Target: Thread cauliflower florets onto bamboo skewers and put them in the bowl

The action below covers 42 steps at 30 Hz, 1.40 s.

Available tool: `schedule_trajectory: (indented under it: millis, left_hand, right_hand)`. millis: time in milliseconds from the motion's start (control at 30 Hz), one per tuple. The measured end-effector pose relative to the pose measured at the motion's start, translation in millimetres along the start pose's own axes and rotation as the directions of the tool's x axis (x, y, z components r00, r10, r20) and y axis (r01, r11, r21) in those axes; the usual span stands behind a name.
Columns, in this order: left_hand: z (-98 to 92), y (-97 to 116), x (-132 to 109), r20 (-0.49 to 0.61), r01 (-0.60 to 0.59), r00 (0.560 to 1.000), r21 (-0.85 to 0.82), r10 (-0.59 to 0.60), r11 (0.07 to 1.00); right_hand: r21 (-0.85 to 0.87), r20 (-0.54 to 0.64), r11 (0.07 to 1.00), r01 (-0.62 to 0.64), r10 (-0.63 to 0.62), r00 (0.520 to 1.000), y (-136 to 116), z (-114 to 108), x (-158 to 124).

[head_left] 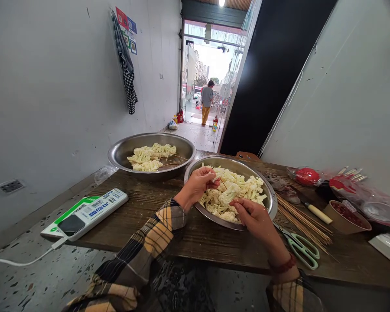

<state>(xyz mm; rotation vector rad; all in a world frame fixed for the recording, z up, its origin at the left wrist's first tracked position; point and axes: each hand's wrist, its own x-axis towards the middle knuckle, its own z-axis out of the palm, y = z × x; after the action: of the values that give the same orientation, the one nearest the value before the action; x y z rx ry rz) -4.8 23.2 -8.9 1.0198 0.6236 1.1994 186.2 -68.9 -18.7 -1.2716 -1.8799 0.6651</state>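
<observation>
My left hand [199, 184] is closed in a pinch above the near bowl. A short stretch of a thin bamboo skewer [223, 185] shows at its fingertips. My right hand [251, 214] pinches a pale cauliflower floret [230, 195] by its stem, just below the skewer. Whether the skewer touches the floret I cannot tell. Beneath both hands is a steel bowl [272, 208] heaped with cut cauliflower [253, 186]. Farther back on the left, a second steel bowl [117, 151] holds skewered cauliflower [146, 156], sticks pointing right.
Loose bamboo skewers [303, 221], green-handled scissors [303, 249] and a wooden-handled knife [318, 213] lie to the right. Beyond them stands a paper tub [347, 216] of red food. At left rests a white payment device [97, 212] with a cable. A person [207, 102] stands near the doorway.
</observation>
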Motion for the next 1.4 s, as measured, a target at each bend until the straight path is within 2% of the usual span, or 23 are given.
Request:
schedule_trajectory:
  millis: [200,567,767,1033,1400]
  left_hand:
    - [-1.4,-0.8,1.0,-0.044,-0.008,0.999,-0.019,0.008,1.0]
    - [0.6,0.9,-2.3,-0.029,0.014,0.999,-0.032,-0.015,0.999]
    - [-0.1,0.2,-2.7,0.015,0.038,0.999,-0.046,-0.037,0.998]
    - [2.1,2.0,-4.4,-0.039,0.027,0.999,-0.062,-0.029,0.998]
    - [3.1,4.6,-6.9,0.005,0.051,0.999,-0.075,-0.051,0.996]
  right_hand:
    - [-0.015,0.013,1.0,0.012,-0.012,1.0,-2.8,-0.7,0.3]
    - [-0.012,0.012,1.0,0.014,-0.014,1.0,-1.4,-0.1,0.5]
    - [-0.02,0.003,1.0,0.017,-0.017,1.0,0.8,0.1,0.8]
    - [-0.033,-0.007,0.999,0.012,-0.012,1.0,1.8,0.6,0.3]
    - [-0.028,-0.012,1.0,-0.005,0.004,1.0,1.1,0.8,0.5]
